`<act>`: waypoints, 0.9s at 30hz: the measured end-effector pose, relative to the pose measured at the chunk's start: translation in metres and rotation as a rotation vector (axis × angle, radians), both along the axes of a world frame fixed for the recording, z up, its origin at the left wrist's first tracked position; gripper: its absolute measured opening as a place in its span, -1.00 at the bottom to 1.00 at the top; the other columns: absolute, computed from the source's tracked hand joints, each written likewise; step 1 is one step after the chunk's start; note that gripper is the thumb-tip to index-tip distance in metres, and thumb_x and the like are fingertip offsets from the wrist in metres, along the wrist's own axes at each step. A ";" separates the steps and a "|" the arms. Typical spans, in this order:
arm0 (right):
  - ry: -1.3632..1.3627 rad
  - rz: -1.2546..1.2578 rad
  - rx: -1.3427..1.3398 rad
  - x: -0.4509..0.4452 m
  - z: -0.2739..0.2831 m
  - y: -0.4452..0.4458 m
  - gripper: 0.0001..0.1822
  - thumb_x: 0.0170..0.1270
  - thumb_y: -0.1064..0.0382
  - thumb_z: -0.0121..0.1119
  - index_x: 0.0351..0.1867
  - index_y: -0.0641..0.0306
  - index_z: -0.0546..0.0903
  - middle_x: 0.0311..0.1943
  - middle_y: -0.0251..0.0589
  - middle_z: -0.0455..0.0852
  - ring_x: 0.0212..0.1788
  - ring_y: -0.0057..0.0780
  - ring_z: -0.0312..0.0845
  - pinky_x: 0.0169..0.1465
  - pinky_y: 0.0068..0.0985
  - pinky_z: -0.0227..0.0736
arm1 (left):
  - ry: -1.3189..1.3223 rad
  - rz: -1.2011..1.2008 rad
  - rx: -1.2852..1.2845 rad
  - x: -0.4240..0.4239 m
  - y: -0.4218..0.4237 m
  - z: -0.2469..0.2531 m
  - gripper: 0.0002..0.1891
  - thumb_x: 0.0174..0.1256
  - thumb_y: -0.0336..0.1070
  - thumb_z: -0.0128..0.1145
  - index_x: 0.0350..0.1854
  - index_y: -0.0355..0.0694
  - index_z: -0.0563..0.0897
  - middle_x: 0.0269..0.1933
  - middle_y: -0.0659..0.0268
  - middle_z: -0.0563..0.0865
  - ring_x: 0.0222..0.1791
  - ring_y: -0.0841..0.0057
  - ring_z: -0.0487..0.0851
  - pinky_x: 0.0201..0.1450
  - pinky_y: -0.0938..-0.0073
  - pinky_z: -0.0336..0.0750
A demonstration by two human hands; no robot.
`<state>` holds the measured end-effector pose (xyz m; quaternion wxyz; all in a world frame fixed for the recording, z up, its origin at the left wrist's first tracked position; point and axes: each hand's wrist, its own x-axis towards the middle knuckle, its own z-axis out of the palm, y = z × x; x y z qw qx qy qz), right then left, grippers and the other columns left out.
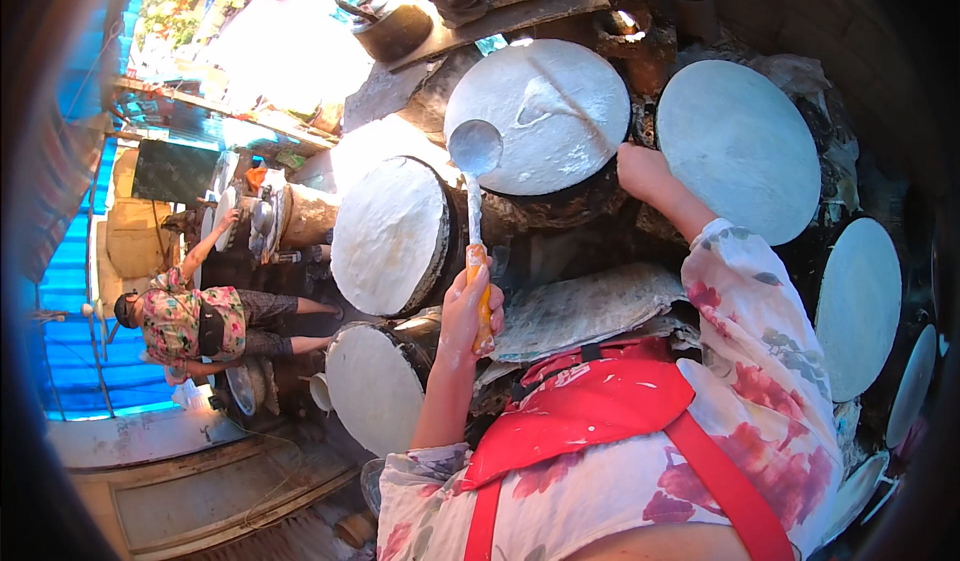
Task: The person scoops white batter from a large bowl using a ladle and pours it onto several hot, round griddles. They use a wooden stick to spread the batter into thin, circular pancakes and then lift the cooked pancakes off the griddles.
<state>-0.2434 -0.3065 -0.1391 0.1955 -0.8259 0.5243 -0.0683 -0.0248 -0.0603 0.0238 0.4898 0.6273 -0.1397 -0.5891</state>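
Observation:
My left hand (466, 309) grips the orange handle of a long ladle (474, 208). White residue coats the ladle, and its round bowl overlaps the near left edge of a round white top (555, 95). That top has a dark rim and a raised, folded-looking patch on its surface; whether the white layer is batter or cloth is unclear. At its right rim is my right hand (643, 171), fingers curled. A blurred brownish streak runs from there across the top, either a thin stick or a shadow, so what this hand holds cannot be told.
More round white tops stand around me: left (390, 234), lower left (375, 388), right (739, 148) and far right (857, 309). A flattened, stained sheet (589, 312) lies before my red apron (585, 411). A dark pot (394, 28) sits beyond. Another person (199, 313) works at left.

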 end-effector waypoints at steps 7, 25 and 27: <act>-0.082 -0.084 0.051 -0.015 0.011 0.044 -0.83 0.26 0.23 -0.05 -0.32 0.29 0.46 -0.47 0.08 0.66 -0.35 0.04 0.61 -0.28 -0.09 0.46 | -0.088 -0.010 -0.028 0.009 -0.017 -0.010 -0.78 0.37 -0.15 0.01 -0.12 -0.14 0.37 -0.58 0.37 0.43 -0.77 0.63 0.39 -0.75 0.65 0.28; -0.182 -0.128 0.250 0.057 0.004 0.085 -0.76 0.29 0.17 -0.07 -0.33 0.32 0.51 -0.37 0.12 0.68 -0.28 0.03 0.63 -0.19 -0.12 0.51 | -0.279 -0.047 0.004 0.012 -0.078 -0.038 -0.79 0.35 -0.18 0.01 -0.17 -0.18 0.33 -0.59 0.36 0.42 -0.76 0.62 0.37 -0.74 0.58 0.30; -0.274 -0.070 0.322 0.083 0.007 0.103 -0.73 0.29 0.14 -0.06 -0.31 0.33 0.51 -0.36 0.15 0.67 -0.25 0.06 0.62 -0.17 -0.11 0.49 | -0.260 -0.026 0.018 0.006 -0.077 -0.039 -0.77 0.35 -0.18 0.01 -0.15 -0.17 0.32 -0.59 0.37 0.41 -0.75 0.62 0.36 -0.73 0.58 0.30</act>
